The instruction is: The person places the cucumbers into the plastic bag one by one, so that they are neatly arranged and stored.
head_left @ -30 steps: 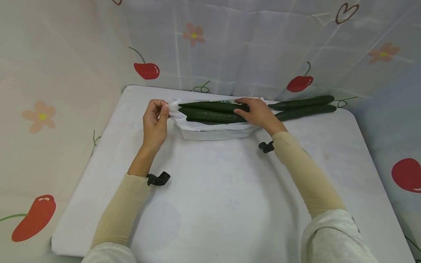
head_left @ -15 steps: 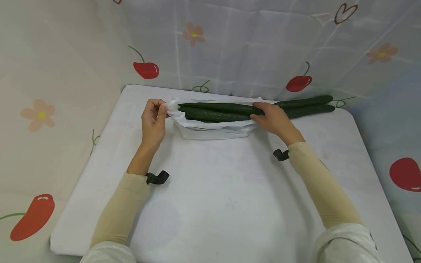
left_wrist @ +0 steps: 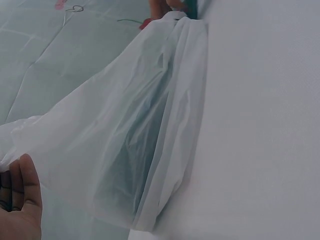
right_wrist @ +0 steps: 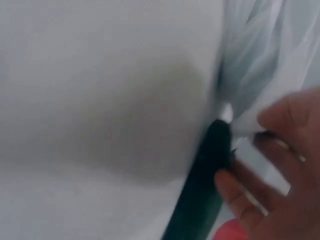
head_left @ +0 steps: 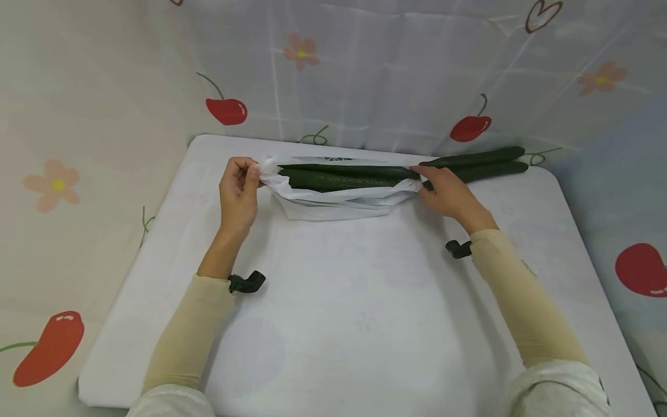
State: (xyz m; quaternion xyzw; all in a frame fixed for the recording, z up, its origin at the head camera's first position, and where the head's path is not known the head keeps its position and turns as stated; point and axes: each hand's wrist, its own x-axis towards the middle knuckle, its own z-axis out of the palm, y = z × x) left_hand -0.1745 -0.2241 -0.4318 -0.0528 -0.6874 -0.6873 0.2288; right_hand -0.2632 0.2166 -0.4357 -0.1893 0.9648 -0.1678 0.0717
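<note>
Cucumbers (head_left: 339,178) are held lengthwise in the bag (head_left: 339,209), on whose far side dark print (head_left: 337,158) can be seen but not read. The bag's left end is pinched between thumb and fingers by the left hand (head_left: 238,194); at its right end the right hand (head_left: 449,192) is placed, fingers part-bent and spread, and whether anything is gripped cannot be told through the blur. Right of the bag, two loose cucumbers (head_left: 490,157) are laid side by side.
</note>
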